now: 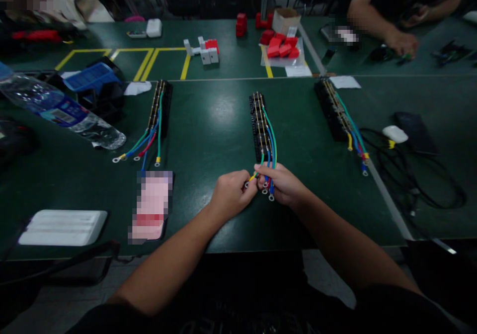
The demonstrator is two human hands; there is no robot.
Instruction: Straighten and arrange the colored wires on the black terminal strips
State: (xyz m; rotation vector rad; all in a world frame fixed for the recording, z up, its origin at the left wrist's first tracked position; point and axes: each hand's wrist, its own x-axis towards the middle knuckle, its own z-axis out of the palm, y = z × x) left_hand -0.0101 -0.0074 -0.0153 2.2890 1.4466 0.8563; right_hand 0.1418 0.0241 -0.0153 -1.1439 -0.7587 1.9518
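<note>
A black terminal block [259, 125] lies lengthwise in front of me, with green, blue and red wires running from it towards my hands. My left hand [234, 189] pinches a wire with a yellow sleeve [252, 177] and a ring lug at its end. Closed around the other wires [273, 147] is my right hand [285, 185], and its thumb meets the pinched wire too. Several ring lugs [271, 197] hang out below the right fingers. Two similar wired terminal blocks lie apart, one on the left [164, 108] and one on the right [331, 108].
To the left are a water bottle [70, 113], a blue tray [91, 77], a phone [152, 205] and a white power bank [63, 227]. Red parts [283, 47] in a bag and grey-red blocks [208, 53] sit farther back. Black cables [428, 200] lie right; a person's hand [404, 43] works beyond.
</note>
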